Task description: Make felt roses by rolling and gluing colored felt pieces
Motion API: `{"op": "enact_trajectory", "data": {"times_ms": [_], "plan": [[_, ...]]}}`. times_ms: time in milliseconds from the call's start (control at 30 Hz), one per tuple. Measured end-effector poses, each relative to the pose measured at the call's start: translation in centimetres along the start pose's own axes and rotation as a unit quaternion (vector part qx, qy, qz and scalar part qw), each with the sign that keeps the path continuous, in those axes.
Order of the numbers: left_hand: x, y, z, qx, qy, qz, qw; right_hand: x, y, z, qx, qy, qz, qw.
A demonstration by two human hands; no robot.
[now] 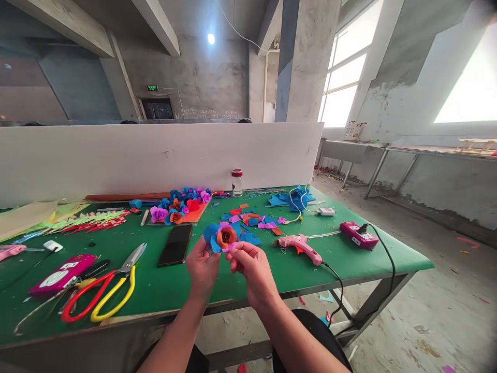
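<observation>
Between my two hands, over the front of the green table, is a paper flower [226, 236] with an orange-brown centre and purple and blue petals. My left hand [202, 264] grips it from the left, by the blue petals. The fingers of my right hand [250, 264] pinch a purple petal at its lower right. Just behind the flower lie loose blue, purple and orange paper petals [267, 225]. A pink glue gun [301, 245] rests to the right of my right hand. Left of my left hand lies a black phone [175, 245].
Scissors [112, 287] with red and yellow handles and a magenta power strip [64, 274] lie at left. Finished paper flowers [176, 211] are piled behind the phone. A jar [236, 182] stands by the white board [155, 155]. Another power strip [359, 235] sits at right, its cord hanging over the edge.
</observation>
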State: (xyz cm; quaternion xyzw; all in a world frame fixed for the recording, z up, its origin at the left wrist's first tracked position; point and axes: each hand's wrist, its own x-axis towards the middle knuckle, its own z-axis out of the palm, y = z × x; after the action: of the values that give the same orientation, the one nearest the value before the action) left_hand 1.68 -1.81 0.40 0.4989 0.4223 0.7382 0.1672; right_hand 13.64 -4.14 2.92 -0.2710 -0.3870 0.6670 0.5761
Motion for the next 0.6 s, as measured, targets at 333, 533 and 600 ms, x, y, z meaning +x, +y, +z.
{"op": "enact_trajectory", "data": {"times_ms": [333,533,600], "plan": [[0.1,-0.2,0.0,-0.004,-0.001,-0.016,1.000,0.1,-0.2,-0.5,-0.034,0.001,-0.023,0.999],[0.4,-0.9,-0.5,0.057,-0.068,-0.031,0.996,1.3,-2.4,-2.9,-0.194,0.068,-0.217,0.954],[0.4,-0.8,-0.6,0.074,-0.082,-0.010,0.994,1.5,-2.9,-3.4,-0.220,0.048,-0.225,0.948]]}}
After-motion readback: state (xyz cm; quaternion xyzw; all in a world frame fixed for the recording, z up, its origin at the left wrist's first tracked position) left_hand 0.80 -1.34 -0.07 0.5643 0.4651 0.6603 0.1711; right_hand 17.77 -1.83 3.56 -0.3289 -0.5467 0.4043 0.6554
